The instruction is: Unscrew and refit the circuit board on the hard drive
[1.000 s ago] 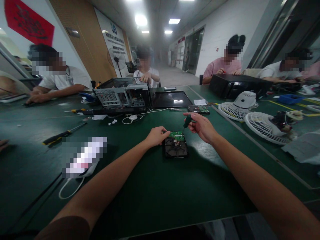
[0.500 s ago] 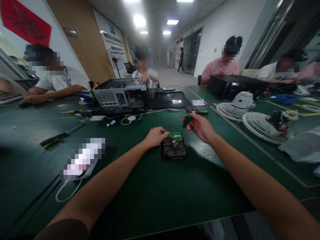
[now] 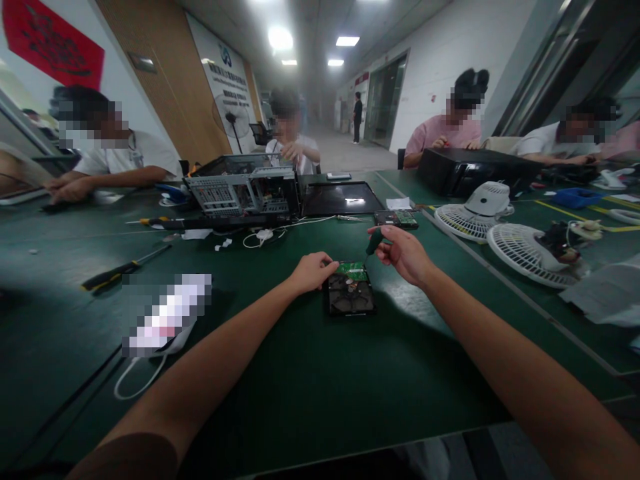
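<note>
A hard drive (image 3: 351, 297) lies on the green table with its green circuit board facing up at the far end. My left hand (image 3: 314, 272) grips its far left edge, thumb on top beside the board. In my right hand (image 3: 403, 253) is a screwdriver (image 3: 373, 241) with a dark green handle, held between thumb and fingers. Its thin shaft slants down to the far right corner of the drive. Whether the tip sits in a screw is too small to tell.
Left lie another screwdriver (image 3: 113, 275) and a blurred phone (image 3: 170, 313) with a white cable. Farther off stand an opened computer case (image 3: 240, 193), a dark panel (image 3: 343, 199) and a second hard drive (image 3: 397, 219). White fan parts (image 3: 525, 250) lie right; several people sit around the table.
The hands and the drive hold nearly the same place. The screwdriver handle has turned a little more upright. A person in the background has moved slightly left.
</note>
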